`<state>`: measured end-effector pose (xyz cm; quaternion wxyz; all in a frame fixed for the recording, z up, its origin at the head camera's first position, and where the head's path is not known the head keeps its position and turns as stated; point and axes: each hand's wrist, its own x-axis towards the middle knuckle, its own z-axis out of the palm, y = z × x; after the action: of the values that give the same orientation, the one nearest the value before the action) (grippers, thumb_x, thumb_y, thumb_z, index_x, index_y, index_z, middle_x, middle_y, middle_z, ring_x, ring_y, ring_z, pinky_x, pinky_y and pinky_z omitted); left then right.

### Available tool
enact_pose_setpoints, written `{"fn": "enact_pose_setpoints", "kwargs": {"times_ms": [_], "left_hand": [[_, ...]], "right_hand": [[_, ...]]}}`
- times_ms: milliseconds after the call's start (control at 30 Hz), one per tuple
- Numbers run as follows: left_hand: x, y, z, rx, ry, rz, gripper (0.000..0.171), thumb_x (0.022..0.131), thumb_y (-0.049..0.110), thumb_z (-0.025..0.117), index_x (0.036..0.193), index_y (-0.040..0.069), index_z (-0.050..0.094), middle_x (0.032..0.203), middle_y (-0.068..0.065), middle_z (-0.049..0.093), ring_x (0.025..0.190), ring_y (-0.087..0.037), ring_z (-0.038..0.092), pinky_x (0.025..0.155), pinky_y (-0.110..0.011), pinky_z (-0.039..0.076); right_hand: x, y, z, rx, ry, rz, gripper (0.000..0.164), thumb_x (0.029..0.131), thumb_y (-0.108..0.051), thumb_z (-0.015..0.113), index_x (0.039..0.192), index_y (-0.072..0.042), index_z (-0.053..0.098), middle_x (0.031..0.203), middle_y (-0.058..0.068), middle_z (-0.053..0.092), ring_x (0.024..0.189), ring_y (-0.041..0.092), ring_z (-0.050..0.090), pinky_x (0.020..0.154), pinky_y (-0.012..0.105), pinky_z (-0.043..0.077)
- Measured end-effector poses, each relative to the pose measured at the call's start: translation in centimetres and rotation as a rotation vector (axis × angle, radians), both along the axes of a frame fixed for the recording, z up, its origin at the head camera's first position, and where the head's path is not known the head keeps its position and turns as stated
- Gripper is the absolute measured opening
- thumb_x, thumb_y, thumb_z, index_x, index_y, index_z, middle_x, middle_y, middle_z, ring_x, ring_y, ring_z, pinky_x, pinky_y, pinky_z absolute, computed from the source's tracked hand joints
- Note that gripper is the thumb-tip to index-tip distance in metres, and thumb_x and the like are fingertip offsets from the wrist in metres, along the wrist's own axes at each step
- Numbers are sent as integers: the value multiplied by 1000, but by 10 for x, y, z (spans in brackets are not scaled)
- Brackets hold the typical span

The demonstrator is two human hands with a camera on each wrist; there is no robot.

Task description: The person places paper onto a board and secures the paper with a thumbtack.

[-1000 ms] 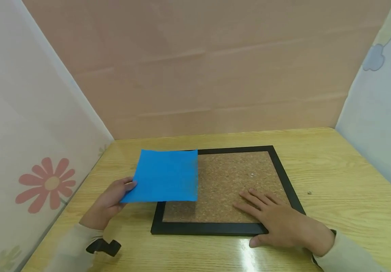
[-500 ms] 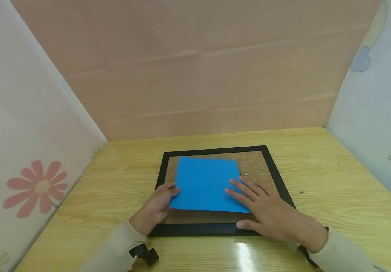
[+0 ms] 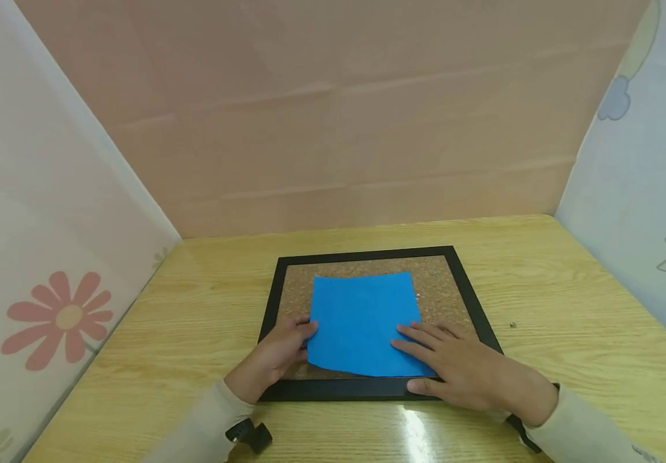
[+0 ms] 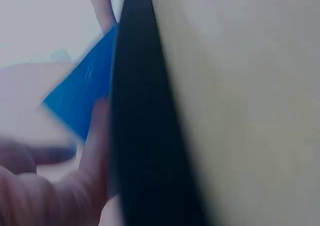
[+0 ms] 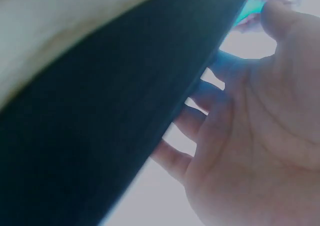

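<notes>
A square blue sheet [image 3: 364, 321], like paper or felt, lies over the cork face of a black-framed corkboard [image 3: 362, 389] on the table. My left hand [image 3: 278, 354] pinches its left edge, thumb on top; in the left wrist view the sheet [image 4: 85, 88] shows past the fingers of that hand [image 4: 45, 191]. My right hand [image 3: 466, 370] lies with fingers spread, the fingertips on the sheet's lower right part and the thumb over the front of the frame. The right wrist view shows the palm of this hand [image 5: 250, 126] beside the dark frame [image 5: 115, 101].
A tiny shiny object [image 3: 513, 325] lies on the wood-grain table [image 3: 206, 296], right of the board. Another small pale bit [image 3: 418, 296] is on the cork by the sheet's right edge. Patterned panels [image 3: 67, 193] stand at both sides, and a plain brownish one [image 3: 339, 116] behind.
The left hand has carried the blue sheet rightward onto the corkboard, then lowered it toward the near side. The right hand's fingertips, earlier on bare cork, now lie on the sheet.
</notes>
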<state>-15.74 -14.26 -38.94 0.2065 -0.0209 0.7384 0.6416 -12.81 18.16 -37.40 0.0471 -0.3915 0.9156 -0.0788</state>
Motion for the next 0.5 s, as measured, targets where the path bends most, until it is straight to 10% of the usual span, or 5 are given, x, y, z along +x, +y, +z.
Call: {"fn": "enact_pose_setpoints", "kwargs": {"times_ms": [233, 400, 500], "left_hand": [[7, -9, 28, -604, 428, -146, 48, 101, 17, 59, 145, 2, 47, 138, -17, 57, 110, -31, 67, 92, -47, 55], [14, 14, 36, -850, 675, -429, 52, 100, 25, 62, 147, 9, 47, 155, -20, 39, 145, -45, 34, 112, -61, 35], [16, 24, 37, -932, 689, -559, 56, 100, 33, 60, 152, 20, 43, 163, -15, 28, 151, -48, 19, 113, -66, 30]], "right_hand": [[-1, 0, 2, 18, -23, -9, 67, 101, -64, 34, 155, -25, 37, 163, 3, 33, 148, 36, 34, 115, 62, 25], [0, -1, 2, 16, -42, -22, 68, 100, -65, 34, 156, -25, 36, 163, 4, 33, 149, 37, 32, 115, 63, 25], [1, -2, 1, 6, -45, -21, 68, 100, -65, 34, 156, -25, 36, 163, 4, 33, 149, 37, 33, 115, 63, 26]]}}
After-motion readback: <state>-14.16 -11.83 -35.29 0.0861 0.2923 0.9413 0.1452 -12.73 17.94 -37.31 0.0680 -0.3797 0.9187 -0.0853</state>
